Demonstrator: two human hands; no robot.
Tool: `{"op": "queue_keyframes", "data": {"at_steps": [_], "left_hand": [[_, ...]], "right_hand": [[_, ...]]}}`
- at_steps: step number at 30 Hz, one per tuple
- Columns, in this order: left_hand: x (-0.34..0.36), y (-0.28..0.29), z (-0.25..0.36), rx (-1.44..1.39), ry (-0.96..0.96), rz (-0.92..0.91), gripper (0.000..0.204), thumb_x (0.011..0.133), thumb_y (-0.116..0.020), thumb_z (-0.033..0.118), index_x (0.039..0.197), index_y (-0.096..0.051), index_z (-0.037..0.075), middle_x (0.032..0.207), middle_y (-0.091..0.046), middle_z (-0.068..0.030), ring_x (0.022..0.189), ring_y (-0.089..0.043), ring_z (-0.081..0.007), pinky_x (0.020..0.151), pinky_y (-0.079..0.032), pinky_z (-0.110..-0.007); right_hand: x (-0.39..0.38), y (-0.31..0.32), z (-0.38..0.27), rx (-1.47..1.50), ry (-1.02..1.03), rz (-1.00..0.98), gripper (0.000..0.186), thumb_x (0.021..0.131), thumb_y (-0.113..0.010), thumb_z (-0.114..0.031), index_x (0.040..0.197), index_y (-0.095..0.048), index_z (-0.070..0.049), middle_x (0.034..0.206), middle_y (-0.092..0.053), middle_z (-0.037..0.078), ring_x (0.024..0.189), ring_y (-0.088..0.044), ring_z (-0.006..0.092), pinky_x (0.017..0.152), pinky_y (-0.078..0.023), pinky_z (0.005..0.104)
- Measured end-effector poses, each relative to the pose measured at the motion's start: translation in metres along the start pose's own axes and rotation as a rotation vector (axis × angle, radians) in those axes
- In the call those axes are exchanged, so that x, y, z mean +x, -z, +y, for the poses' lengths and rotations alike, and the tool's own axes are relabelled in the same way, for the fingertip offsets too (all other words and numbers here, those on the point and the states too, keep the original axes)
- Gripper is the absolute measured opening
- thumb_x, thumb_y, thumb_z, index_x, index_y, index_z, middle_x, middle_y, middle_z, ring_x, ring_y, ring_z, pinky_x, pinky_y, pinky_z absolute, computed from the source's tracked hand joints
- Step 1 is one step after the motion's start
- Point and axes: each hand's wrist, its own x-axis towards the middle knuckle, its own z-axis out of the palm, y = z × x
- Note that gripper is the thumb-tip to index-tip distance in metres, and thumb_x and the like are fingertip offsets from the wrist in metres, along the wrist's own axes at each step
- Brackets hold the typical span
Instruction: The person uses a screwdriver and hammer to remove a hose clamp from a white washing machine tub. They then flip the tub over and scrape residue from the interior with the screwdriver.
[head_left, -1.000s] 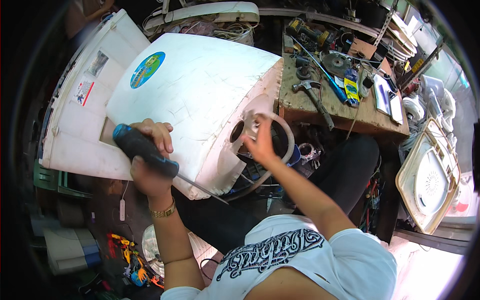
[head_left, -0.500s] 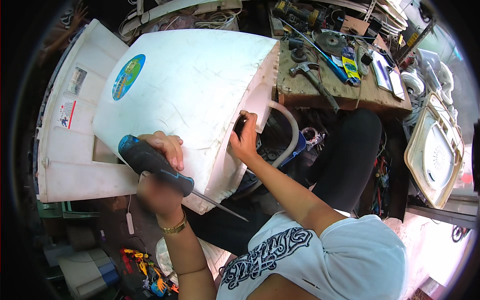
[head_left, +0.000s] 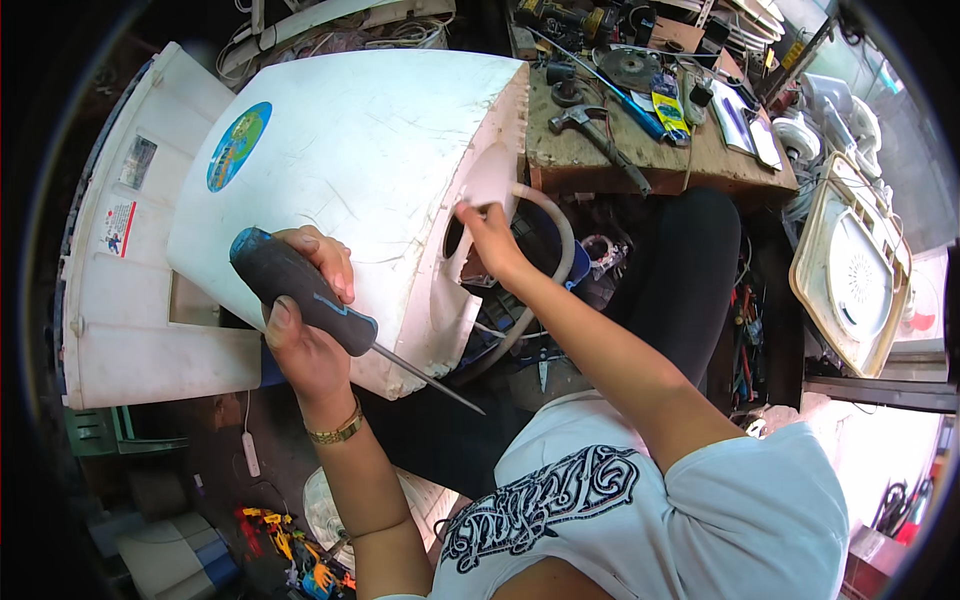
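In my left hand (head_left: pixel 310 310) is a screwdriver (head_left: pixel 310 292) with a thick black-and-blue handle. Its long thin shaft points down to the right and its tip touches nothing. Beside it lies a large white plastic casing (head_left: pixel 330 150) on its side, scratched, with an oval blue-green sticker (head_left: pixel 239 147) on it. My right hand (head_left: pixel 492 240) is at the casing's open right end, fingertips curled at the rim by a dark round hole (head_left: pixel 455 238). What those fingertips press on is partly hidden. A pale hose (head_left: pixel 560 225) curves out behind this hand.
A wooden bench (head_left: pixel 590 175) at the far right bears a hammer (head_left: pixel 605 145), a drill and a grinding disc. Another white panel (head_left: pixel 150 300) lies under the casing's left side. A cream lid-like panel (head_left: pixel 850 280) leans at the right. Colourful tools (head_left: pixel 290 550) lie on the floor.
The whole view has shifted slightly, so the casing and bench sit further left. My right hand has drawn a little outward from the hole. The screwdriver stays in my left hand.
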Motion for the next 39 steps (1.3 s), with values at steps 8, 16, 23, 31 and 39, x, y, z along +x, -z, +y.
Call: {"op": "queue_keyframes", "data": {"at_steps": [8,16,23,31,39], "left_hand": [[0.005,-0.004,0.001,0.009,0.025,-0.035,0.05,0.093,-0.05,0.049,0.115,-0.048,0.004,0.085,-0.045,-0.0045,0.073,-0.043,-0.014,0.088,-0.032,-0.036],[0.004,-0.001,-0.002,0.016,0.022,-0.025,0.051,0.092,-0.052,0.05,0.114,-0.049,0.004,0.084,-0.045,-0.0044,0.072,-0.044,-0.0138,0.088,-0.033,-0.036],[0.005,-0.002,-0.001,-0.007,0.021,-0.014,0.05,0.092,-0.054,0.049,0.114,-0.05,0.004,0.084,-0.046,-0.0043,0.072,-0.045,-0.0136,0.09,-0.033,-0.036],[0.006,-0.006,-0.001,0.008,0.019,-0.012,0.051,0.093,-0.054,0.049,0.116,-0.048,0.004,0.085,-0.046,-0.004,0.074,-0.045,-0.0139,0.09,-0.033,-0.036],[0.006,-0.004,-0.002,-0.018,0.035,-0.004,0.05,0.093,-0.054,0.048,0.116,-0.048,0.004,0.086,-0.045,-0.0039,0.074,-0.044,-0.014,0.09,-0.032,-0.035]], "right_hand": [[-0.004,-0.001,0.025,-0.45,0.716,0.093,0.075,0.073,-0.076,-0.031,0.129,-0.039,0.003,0.122,-0.046,0.024,0.103,-0.059,0.0334,0.083,-0.051,0.0414],[0.001,-0.007,0.041,-0.391,0.68,0.272,0.073,0.083,-0.072,-0.04,0.133,-0.037,0.001,0.13,-0.044,0.027,0.117,-0.054,0.0342,0.097,-0.047,0.0439],[0.0,0.0,0.008,-0.311,0.551,0.037,0.07,0.081,-0.073,-0.027,0.132,-0.038,0.004,0.133,-0.042,0.028,0.107,-0.058,0.0421,0.092,-0.049,0.0415],[-0.011,-0.003,0.021,-0.336,0.771,0.051,0.07,0.079,-0.074,-0.03,0.132,-0.04,0.001,0.126,-0.04,0.026,0.117,-0.048,0.0426,0.099,-0.044,0.0452],[-0.004,-0.008,0.001,0.042,-0.103,0.01,0.069,0.091,-0.059,-0.054,0.115,-0.037,0.006,0.091,-0.057,0.024,0.058,-0.061,0.0285,0.045,-0.054,0.0412]]}}
